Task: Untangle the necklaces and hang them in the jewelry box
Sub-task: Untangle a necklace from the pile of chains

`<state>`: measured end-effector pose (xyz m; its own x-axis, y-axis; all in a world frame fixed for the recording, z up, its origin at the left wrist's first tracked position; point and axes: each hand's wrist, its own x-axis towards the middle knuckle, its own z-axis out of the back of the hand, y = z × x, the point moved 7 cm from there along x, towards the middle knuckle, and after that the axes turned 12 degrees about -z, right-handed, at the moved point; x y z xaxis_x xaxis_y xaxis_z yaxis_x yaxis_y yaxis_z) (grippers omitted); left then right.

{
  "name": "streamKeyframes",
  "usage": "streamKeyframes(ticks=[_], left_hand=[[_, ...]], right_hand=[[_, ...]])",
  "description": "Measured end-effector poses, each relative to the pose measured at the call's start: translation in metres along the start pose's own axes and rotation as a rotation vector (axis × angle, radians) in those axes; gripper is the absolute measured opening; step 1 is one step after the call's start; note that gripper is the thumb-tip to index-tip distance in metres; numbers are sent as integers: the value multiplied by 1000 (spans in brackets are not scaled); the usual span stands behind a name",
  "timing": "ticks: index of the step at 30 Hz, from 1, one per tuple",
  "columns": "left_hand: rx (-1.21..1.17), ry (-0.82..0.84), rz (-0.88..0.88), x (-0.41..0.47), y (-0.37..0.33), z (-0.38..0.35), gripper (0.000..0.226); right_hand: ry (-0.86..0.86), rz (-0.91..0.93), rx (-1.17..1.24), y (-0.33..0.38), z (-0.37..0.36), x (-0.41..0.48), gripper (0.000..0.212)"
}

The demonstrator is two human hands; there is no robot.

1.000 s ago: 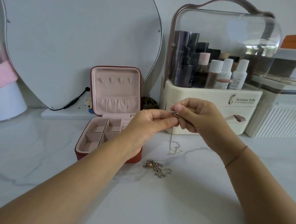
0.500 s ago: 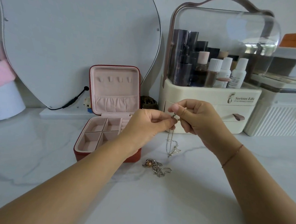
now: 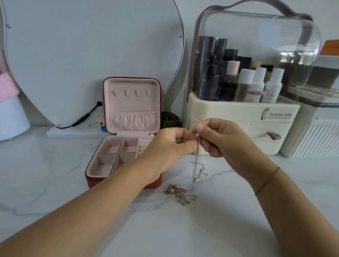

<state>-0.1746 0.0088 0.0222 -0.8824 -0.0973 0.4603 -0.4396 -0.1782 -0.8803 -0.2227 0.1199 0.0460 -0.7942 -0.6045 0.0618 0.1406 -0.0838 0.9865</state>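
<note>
Both forearms in frame, converging toward centre: left comes in from the bottom-left corner, right from the bottom-right edge. Left grip (image 3: pixel 169 146) has back of hand toward camera, fingers curled in, thumb and forefinger pinching the top of the necklace (image 3: pixel 196 165). Right grip (image 3: pixel 223 143) sits just beside it, fingertips meeting the left's. Right thumb (image 3: pixel 201 128) points up-left, nail facing camera, other fingers curled under, pinching the same spot. Wrists well apart.
</note>
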Motion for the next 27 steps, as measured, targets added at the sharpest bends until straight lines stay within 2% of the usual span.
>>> streamKeyframes(ticks=[5,9,13,21,27], left_hand=[[19,43,-17,1,-3,-2,17],[12,57,-23,1,-4,-3,21],[10,71,-35,0,-6,-5,43],[-109,41,-5,1,-4,-2,18],[-100,19,26,2,2,-2,11]], right_hand=[[124,-46,30,-4,-5,1,32],[195,-84,77,-4,-5,-1,24],[228,-116,104,-5,-4,-2,24],[198,-95,98,-4,0,-2,20],[162,-113,113,-7,5,0,26]])
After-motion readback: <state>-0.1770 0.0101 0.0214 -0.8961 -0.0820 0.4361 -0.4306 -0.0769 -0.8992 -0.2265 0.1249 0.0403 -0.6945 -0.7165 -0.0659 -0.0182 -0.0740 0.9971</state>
